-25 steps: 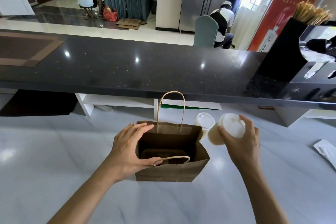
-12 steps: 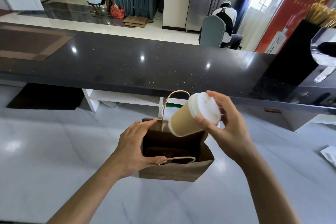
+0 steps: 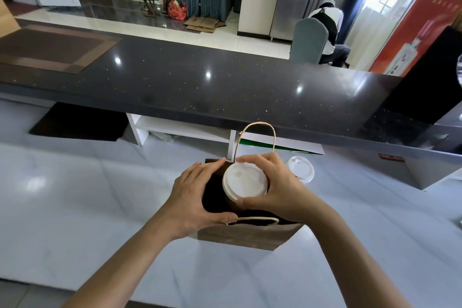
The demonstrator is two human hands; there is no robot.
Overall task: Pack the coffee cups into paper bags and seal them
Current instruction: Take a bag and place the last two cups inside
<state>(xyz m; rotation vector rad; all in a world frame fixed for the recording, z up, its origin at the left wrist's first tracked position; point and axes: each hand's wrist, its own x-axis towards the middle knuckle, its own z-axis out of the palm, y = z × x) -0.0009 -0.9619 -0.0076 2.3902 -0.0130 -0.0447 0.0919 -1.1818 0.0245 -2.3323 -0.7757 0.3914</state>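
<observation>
A brown paper bag (image 3: 250, 235) with twisted paper handles stands open on the white marble counter (image 3: 100, 207). My right hand (image 3: 280, 187) grips a coffee cup by its white lid (image 3: 243, 181), upright in the bag's mouth, its body hidden inside. My left hand (image 3: 192, 197) holds the bag's left rim, thumb on the near edge and fingers on the far edge. A second lidded cup (image 3: 301, 169) stands just behind the bag at the right.
A raised black stone bar top (image 3: 200, 82) runs across behind the counter, with white shelving (image 3: 180, 130) under it. A tall black holder (image 3: 435, 75) stands at the far right. People sit in the room beyond the bar.
My right hand swung the tilted cup upright and lowered it into the bag's mouth. The left hand kept its hold on the bag's rim.
</observation>
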